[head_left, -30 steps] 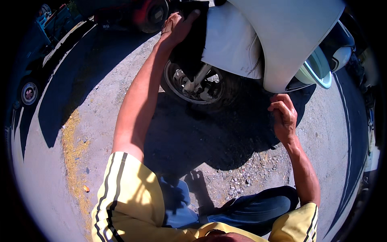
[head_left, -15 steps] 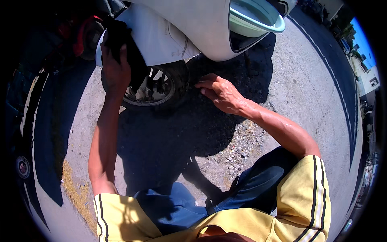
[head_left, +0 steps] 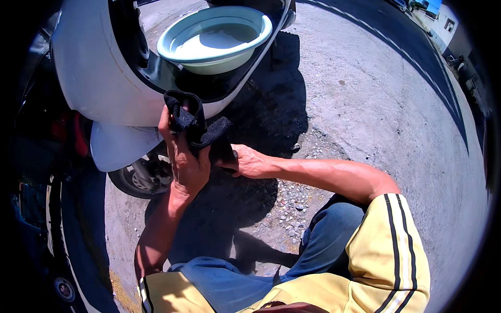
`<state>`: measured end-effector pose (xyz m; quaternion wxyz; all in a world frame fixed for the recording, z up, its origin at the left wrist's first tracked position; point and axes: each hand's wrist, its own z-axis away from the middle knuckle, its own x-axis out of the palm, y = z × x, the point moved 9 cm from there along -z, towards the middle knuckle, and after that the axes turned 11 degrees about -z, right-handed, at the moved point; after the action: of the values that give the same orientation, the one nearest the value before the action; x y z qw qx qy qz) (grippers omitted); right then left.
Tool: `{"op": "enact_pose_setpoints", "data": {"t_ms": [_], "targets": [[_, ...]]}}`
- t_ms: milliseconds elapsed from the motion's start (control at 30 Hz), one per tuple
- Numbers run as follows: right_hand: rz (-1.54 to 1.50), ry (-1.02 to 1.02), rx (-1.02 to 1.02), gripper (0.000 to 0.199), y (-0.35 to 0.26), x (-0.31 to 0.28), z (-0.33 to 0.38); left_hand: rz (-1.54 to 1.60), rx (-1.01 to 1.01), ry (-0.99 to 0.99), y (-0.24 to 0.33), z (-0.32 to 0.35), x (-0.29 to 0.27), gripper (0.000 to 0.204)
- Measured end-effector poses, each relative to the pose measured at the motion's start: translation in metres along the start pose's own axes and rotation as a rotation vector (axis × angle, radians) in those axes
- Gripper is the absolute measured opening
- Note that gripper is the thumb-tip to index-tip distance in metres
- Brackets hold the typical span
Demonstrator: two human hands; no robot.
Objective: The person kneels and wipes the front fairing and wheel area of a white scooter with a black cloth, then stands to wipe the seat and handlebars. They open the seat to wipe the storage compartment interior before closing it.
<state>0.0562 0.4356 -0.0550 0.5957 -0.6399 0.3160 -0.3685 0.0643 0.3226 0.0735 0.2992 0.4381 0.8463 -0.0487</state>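
Note:
A black cloth (head_left: 211,132) is bunched and partly folded between my two hands, in front of a white scooter (head_left: 88,62). My left hand (head_left: 187,166) has its fingers around the cloth from the left side. At the cloth's lower right end, my right hand (head_left: 249,161) is closed on it, its fingertips partly hidden. Just left of my left hand are the white front fender (head_left: 122,145) and the front wheel (head_left: 136,182), its tyre on the ground. A pale green basin (head_left: 166,52) with water in it rests on the scooter's footboard, beyond the cloth.
Rough concrete (head_left: 365,115) with loose gravel (head_left: 292,208) lies under and right of the scooter. Something red (head_left: 78,136) shows in shadow at the left, near a dark vehicle with a round badge (head_left: 64,289). A building (head_left: 443,26) stands far right.
My left hand has brought the cloth away from the fender, toward my right hand. My right hand, formerly without the cloth, now grips it. The view has shifted, showing more of the basin.

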Motion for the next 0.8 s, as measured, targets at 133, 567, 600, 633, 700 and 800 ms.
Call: {"op": "enact_pose_setpoints", "data": {"t_ms": [133, 567, 600, 633, 700, 800], "targets": [[-0.226, 0.267, -0.028, 0.03, -0.044, -0.071, 0.013, 0.087, -0.119, -0.011, -0.008, -0.063, 0.037, 0.056], [0.675, 0.553, -0.534, 0.075, -0.182, -0.074, 0.098, -0.613, -0.103, -0.182, -0.174, -0.266, 0.189, 0.043], [0.84, 0.582, -0.477, 0.07, -0.167, -0.065, 0.123, -0.642, -0.185, -0.396, -0.15, -0.259, 0.213, 0.046], [0.963, 0.574, -0.498, 0.063, -0.158, -0.051, 0.132, -0.647, -0.255, -0.648, -0.157, -0.254, 0.231, 0.048], [1.003, 0.551, -0.501, 0.051, -0.144, -0.043, 0.13, -0.348, -0.428, -0.893, -0.178, -0.223, 0.256, 0.076], [0.892, 0.577, -0.441, 0.044, -0.134, -0.045, 0.135, -0.388, -0.54, -1.191, -0.175, -0.187, 0.29, 0.105]]}}
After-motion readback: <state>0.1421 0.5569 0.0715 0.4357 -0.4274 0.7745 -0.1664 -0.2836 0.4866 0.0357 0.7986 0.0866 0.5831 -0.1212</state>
